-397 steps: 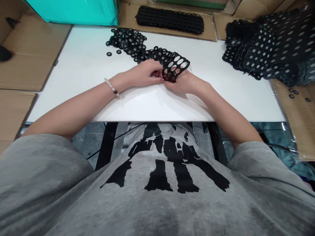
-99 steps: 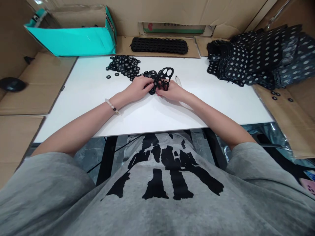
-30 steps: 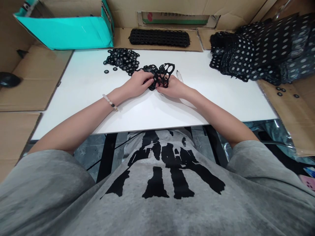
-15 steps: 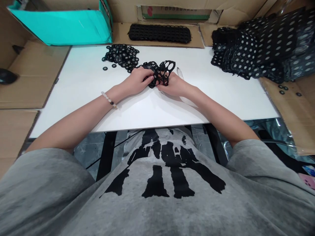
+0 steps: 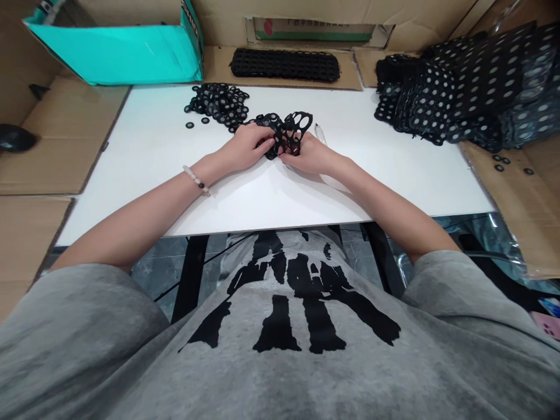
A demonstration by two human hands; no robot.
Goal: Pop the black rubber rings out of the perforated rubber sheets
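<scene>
Both my hands meet near the middle of the white table, gripping a crumpled black perforated rubber sheet (image 5: 292,131) with oval holes. My left hand (image 5: 245,148) pinches its near side, and a bead bracelet (image 5: 195,180) circles that wrist. My right hand (image 5: 307,154) holds the other side, with its fingers partly hidden under the sheet. Just behind my left hand lies a heap of small black rubber rings (image 5: 217,102), and a few loose rings (image 5: 189,125) sit beside it. A slim pen-like tool (image 5: 320,134) lies by my right hand.
The white table (image 5: 131,175) is edged by cardboard. A teal box (image 5: 114,55) stands at the back left, behind a black perforated strip (image 5: 284,64). A large pile of dotted black sheets (image 5: 441,93) sits at the right, with loose rings (image 5: 501,162) on cardboard.
The view has shifted only slightly between the recent frames. Both hands stay on the black sheet, and its holed end stands at nearly the same place.
</scene>
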